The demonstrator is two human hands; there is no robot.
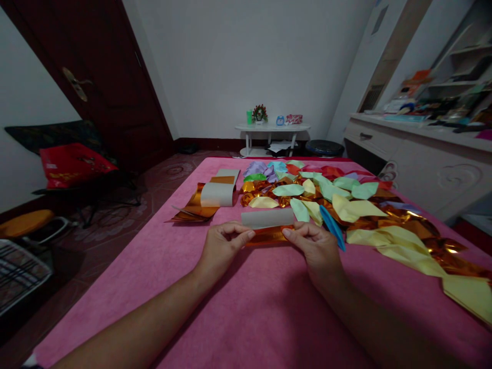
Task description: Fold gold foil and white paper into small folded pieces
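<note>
A sheet of gold foil paper (269,236) with a grey back is stretched between my two hands, its near edge turned over to show the shiny side. My left hand (226,240) pinches its left end between thumb and fingers. At the right end, my right hand (315,245) pinches it the same way. Just beyond my left hand lies a stack of gold foil sheets (198,204), with a curled sheet (217,195) showing its grey back. Close to my right hand is a blue folded paper (332,225).
Folded papers in yellow (357,209), pale green (288,190) and gold spread over the right side of the pink-covered table (246,302). A small white table (272,128) stands by the wall. On the left is a chair with a red bag (75,165); a white cabinet (418,148) is on the right.
</note>
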